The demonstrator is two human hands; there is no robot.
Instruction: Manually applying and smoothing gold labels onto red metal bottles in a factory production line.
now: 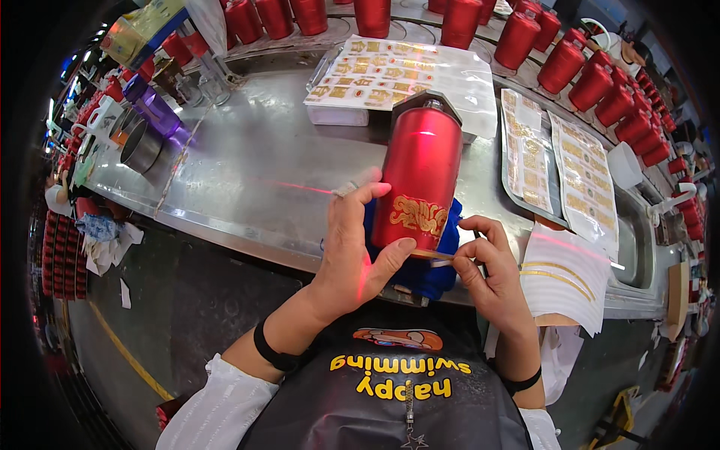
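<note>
A shiny red bottle point(421, 165) lies tilted in front of me, its dark neck end against a dark angular stand point(450, 107) and its base toward me. A gold dragon decal point(418, 215) is on its side near the base. My left hand point(349, 251) grips its left side, thumb pressed on the base edge. A small greyish piece point(345, 188), whose kind I cannot make out, sticks out between its fingers. My right hand point(487, 274) is closed in a pinch on the end of a thin gold strip point(433, 256) that runs along the base edge. Blue cloth point(431, 279) sits under the bottle.
Decal sheets point(386, 71) lie behind the stand, with more on a tray point(517, 191) at right. White foam sheets point(551, 289) carry gold strips near a sink point(641, 255). Red bottles point(517, 41) line the back. A purple bottle point(154, 105) and metal pot point(141, 148) stand left.
</note>
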